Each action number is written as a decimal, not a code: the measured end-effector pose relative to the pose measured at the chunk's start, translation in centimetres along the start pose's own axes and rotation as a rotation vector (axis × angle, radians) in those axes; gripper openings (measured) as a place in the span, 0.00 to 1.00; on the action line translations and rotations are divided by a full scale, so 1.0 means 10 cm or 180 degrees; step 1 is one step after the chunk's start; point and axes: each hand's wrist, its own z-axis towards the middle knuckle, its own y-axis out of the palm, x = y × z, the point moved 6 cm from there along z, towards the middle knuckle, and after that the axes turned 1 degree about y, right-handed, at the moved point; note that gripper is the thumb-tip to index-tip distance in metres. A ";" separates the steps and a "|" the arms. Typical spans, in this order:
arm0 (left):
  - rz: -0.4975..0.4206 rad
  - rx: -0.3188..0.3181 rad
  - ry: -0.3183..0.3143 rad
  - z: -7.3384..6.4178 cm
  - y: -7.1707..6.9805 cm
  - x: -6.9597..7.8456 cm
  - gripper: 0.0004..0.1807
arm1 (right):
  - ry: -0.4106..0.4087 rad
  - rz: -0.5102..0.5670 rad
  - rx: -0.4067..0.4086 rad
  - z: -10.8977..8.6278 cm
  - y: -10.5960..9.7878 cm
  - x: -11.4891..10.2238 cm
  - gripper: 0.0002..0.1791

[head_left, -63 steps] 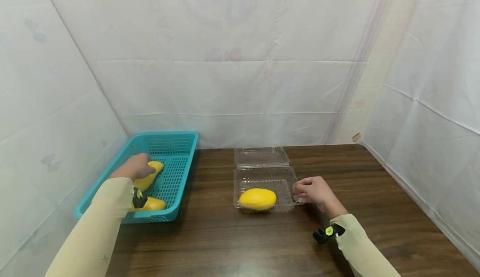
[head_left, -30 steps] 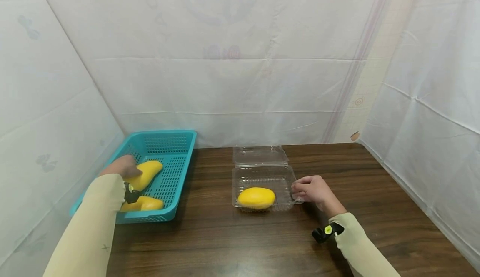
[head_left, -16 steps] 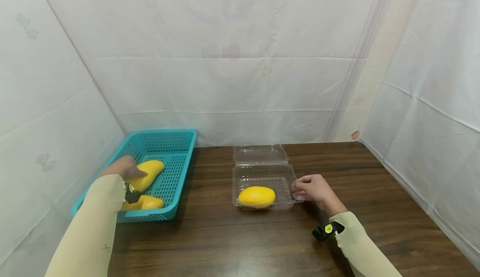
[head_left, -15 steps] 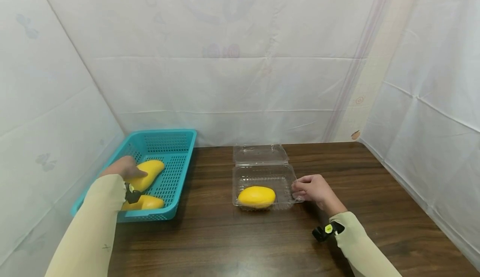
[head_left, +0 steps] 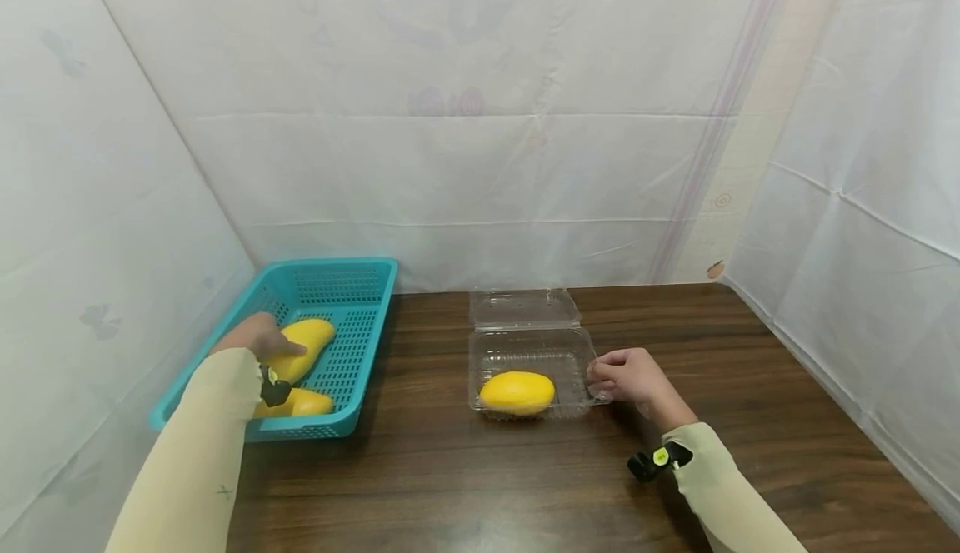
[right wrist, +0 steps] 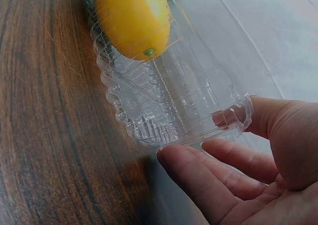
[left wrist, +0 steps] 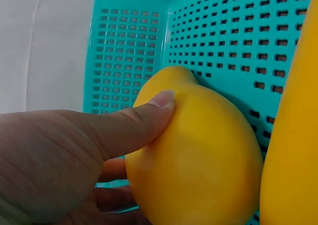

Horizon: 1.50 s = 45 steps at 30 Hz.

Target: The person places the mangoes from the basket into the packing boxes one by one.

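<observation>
Inside the turquoise basket (head_left: pixel 358 332), my left hand (head_left: pixel 258 335) grips a yellow mango (head_left: pixel 309 339) that lies slanted. The left wrist view shows my thumb (left wrist: pixel 144 120) pressed on the top of this mango (left wrist: pixel 198 150), with my other fingers curled at its side and partly hidden. A second mango (head_left: pixel 306 403) lies nearer the basket's front, partly covered by my wrist. My right hand (head_left: pixel 633 380) pinches the right rim of a clear plastic clamshell box (head_left: pixel 572 361), thumb on the inside and fingers outside. One mango (head_left: pixel 517 392) rests in the box's front left part.
The box's clear lid (head_left: pixel 522 309) is folded back towards the white sheet wall (head_left: pixel 480 186). Brown wooden table (head_left: pixel 435 478) runs between basket and box and in front of them. White sheeting also closes off both sides.
Over two seconds my left hand has shifted slightly left and back along the mango, still in the basket. My right hand keeps its grip on the box rim. The view has shifted slightly.
</observation>
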 end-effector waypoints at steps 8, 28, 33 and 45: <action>-0.0006 0.0013 -0.0061 0.00 0.07 0.03 0.36 | -0.0016 0.0056 0.0010 -0.01 -0.02 0.02 0.17; 0.0217 0.0016 0.0166 0.00 0.01 0.01 0.41 | 0.0025 0.0070 0.0000 -0.02 -0.01 0.02 0.18; 0.0115 0.0080 0.0256 0.02 0.02 0.00 0.42 | -0.0009 0.0040 -0.0011 0.00 -0.02 0.00 0.18; -0.0062 0.0138 0.0413 0.03 0.01 0.01 0.32 | 0.0023 0.0072 0.0003 0.01 0.01 0.02 0.17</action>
